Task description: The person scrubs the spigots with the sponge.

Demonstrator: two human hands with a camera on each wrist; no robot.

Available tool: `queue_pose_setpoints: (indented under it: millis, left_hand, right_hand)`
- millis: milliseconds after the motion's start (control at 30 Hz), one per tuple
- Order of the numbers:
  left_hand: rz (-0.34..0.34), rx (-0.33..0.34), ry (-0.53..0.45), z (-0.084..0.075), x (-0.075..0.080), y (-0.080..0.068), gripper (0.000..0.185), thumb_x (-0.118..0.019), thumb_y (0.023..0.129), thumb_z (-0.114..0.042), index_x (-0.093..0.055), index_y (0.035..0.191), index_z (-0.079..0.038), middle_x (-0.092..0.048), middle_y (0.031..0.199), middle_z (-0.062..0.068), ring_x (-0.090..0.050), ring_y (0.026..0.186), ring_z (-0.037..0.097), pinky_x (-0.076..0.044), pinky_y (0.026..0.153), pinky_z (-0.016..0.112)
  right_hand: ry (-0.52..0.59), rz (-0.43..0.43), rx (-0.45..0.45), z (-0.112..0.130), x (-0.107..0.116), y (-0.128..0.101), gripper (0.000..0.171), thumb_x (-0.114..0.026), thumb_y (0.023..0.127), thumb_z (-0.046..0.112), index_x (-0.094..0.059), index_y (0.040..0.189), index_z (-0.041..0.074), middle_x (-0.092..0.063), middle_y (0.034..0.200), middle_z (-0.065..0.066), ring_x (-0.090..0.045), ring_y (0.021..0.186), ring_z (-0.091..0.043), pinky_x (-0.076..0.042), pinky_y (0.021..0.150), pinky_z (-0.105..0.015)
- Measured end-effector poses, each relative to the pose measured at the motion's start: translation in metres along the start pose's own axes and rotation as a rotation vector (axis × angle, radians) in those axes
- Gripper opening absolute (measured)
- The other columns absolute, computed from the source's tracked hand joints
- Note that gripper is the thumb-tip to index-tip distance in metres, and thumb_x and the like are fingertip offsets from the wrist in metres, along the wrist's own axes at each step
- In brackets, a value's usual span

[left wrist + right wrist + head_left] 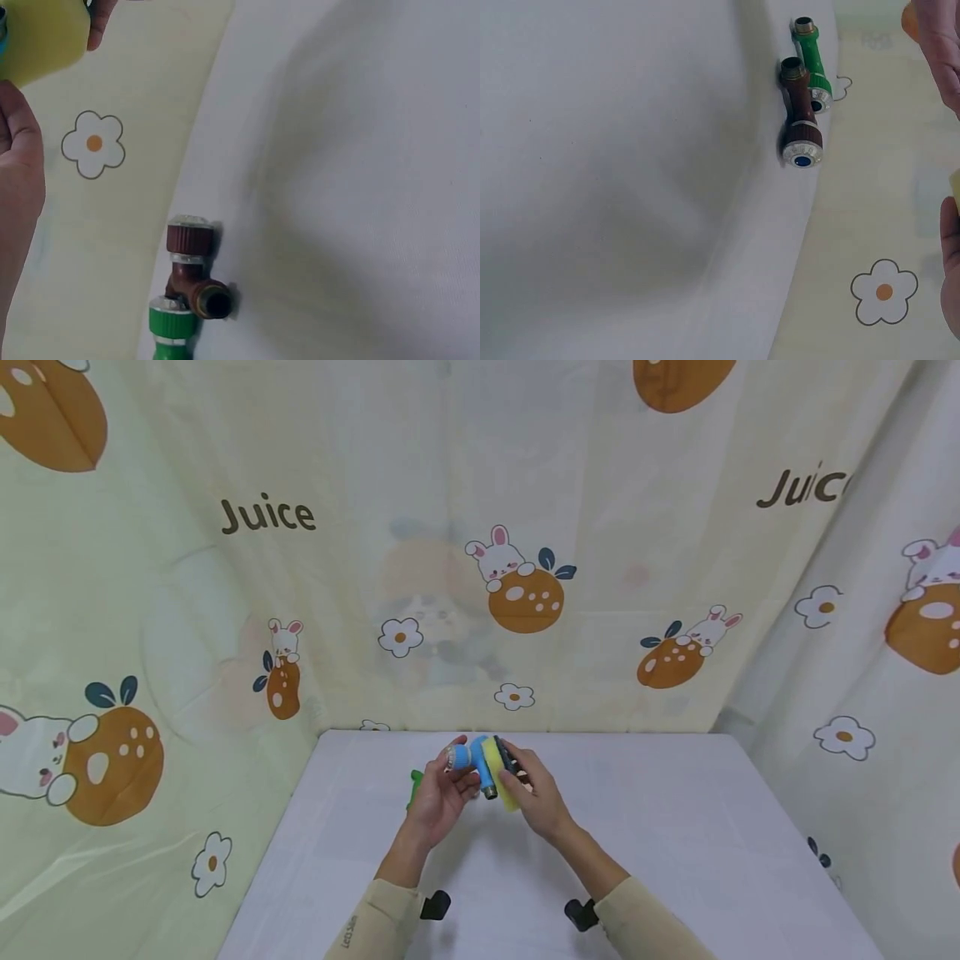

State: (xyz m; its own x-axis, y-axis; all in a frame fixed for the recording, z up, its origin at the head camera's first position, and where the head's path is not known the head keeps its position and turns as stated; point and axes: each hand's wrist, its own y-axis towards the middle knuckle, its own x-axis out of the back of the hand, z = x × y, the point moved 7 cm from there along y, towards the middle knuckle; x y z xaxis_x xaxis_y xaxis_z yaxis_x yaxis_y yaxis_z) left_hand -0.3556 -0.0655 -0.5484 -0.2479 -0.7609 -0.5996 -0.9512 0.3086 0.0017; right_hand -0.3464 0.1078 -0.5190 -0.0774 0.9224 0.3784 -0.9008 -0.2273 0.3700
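Note:
In the head view, my left hand [438, 799] grips a light-blue valve [480, 762] by its knob end, with the threaded metal outlet pointing down. My right hand [542, 797] holds a yellow sponge [495, 762] with a dark backing, its yellow face against the blue valve's side. Both are held up over the white table. The left wrist view catches part of the sponge [49, 37] and the left hand [21, 154] at its left edge. At the right edge of the right wrist view, the right hand [951, 277] is only partly visible.
A brown valve [799, 109] and a green valve [811, 56] lie side by side near the far edge of the white table [637, 827]. From the head, only a bit of green shows behind my left hand. A printed curtain [450, 485] hangs behind the table.

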Motion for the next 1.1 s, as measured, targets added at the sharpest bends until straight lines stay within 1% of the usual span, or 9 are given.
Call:
queue_pose_setpoints:
  millis: [100,167,300,367,467,633,800,967,1100]
  left_hand:
    - [-0.027,-0.005,-0.026,0.001,0.001,0.000,0.064,-0.049,0.105,-0.049,-0.036,0.158,-0.015,-0.072,0.110,0.002,-0.069,0.096,0.013,-0.057,0.095,0.026]
    - [-0.039,-0.008,-0.035,0.001,0.002,0.001,0.060,-0.048,0.106,-0.047,-0.038,0.156,-0.014,-0.072,0.109,0.002,-0.070,0.095,0.013,-0.058,0.092,0.026]
    - [-0.051,0.002,-0.048,0.002,0.003,0.002,0.051,-0.045,0.109,-0.045,-0.038,0.154,-0.022,-0.071,0.108,0.002,-0.070,0.092,0.013,-0.058,0.082,0.026]
    - [-0.069,0.008,-0.050,0.003,0.004,0.003,0.046,-0.044,0.110,-0.043,-0.040,0.153,-0.027,-0.068,0.112,0.003,-0.070,0.093,0.013,-0.057,0.078,0.025]
    - [-0.115,-0.004,-0.038,0.002,0.005,0.003,0.043,-0.041,0.112,-0.038,-0.044,0.153,-0.028,-0.063,0.121,0.005,-0.069,0.098,0.013,-0.059,0.081,0.024]
    - [-0.197,-0.056,0.036,-0.001,0.010,0.003,0.043,-0.038,0.115,-0.030,-0.046,0.156,-0.019,-0.057,0.129,0.010,-0.070,0.104,0.013,-0.060,0.091,0.025]
    - [-0.254,-0.083,0.131,-0.003,0.009,0.001,0.047,-0.043,0.113,-0.032,-0.048,0.155,-0.011,-0.059,0.132,0.014,-0.070,0.110,0.016,-0.057,0.100,0.027]
    - [-0.302,-0.087,0.226,-0.002,0.010,0.001,0.049,-0.056,0.107,-0.040,-0.057,0.149,-0.015,-0.065,0.136,0.015,-0.071,0.114,0.018,-0.057,0.099,0.027]
    - [-0.291,-0.087,0.290,-0.002,0.011,0.002,0.048,-0.058,0.106,-0.041,-0.060,0.146,-0.016,-0.065,0.140,0.012,-0.071,0.115,0.016,-0.057,0.100,0.028]
  right_hand:
    - [-0.026,-0.013,0.041,0.004,-0.001,-0.001,0.057,-0.064,0.103,0.029,-0.047,0.157,0.020,-0.059,0.136,-0.009,-0.056,0.113,-0.022,-0.051,0.094,-0.037]
    - [-0.021,-0.023,0.063,0.007,-0.001,-0.001,0.059,-0.067,0.102,0.026,-0.047,0.157,0.018,-0.059,0.137,-0.010,-0.056,0.115,-0.023,-0.051,0.095,-0.039]
    - [-0.005,-0.029,0.085,0.012,-0.001,0.000,0.060,-0.069,0.101,0.023,-0.047,0.157,0.019,-0.057,0.139,-0.009,-0.057,0.119,-0.023,-0.053,0.098,-0.040]
    - [-0.007,-0.030,0.088,0.014,-0.002,-0.001,0.061,-0.069,0.101,0.025,-0.046,0.157,0.023,-0.057,0.140,-0.007,-0.056,0.120,-0.022,-0.053,0.099,-0.040]
    - [-0.019,-0.027,0.095,0.017,-0.003,-0.002,0.062,-0.069,0.101,0.027,-0.045,0.158,0.025,-0.055,0.141,-0.006,-0.056,0.123,-0.022,-0.054,0.101,-0.042]
    - [-0.034,-0.033,0.119,0.021,-0.005,-0.003,0.065,-0.070,0.100,0.028,-0.044,0.159,0.024,-0.052,0.144,-0.006,-0.055,0.127,-0.024,-0.055,0.104,-0.046]
    - [-0.035,-0.051,0.132,0.024,-0.003,-0.003,0.064,-0.071,0.099,0.023,-0.045,0.158,0.021,-0.052,0.144,-0.008,-0.055,0.126,-0.024,-0.055,0.103,-0.046]
    - [-0.039,-0.054,0.152,0.027,-0.003,-0.002,0.063,-0.072,0.099,0.024,-0.047,0.157,0.018,-0.052,0.144,-0.007,-0.054,0.128,-0.025,-0.053,0.105,-0.049]
    - [-0.049,-0.063,0.182,0.029,-0.002,-0.002,0.059,-0.074,0.098,0.022,-0.053,0.153,0.017,-0.051,0.146,-0.006,-0.051,0.131,-0.026,-0.051,0.105,-0.047]
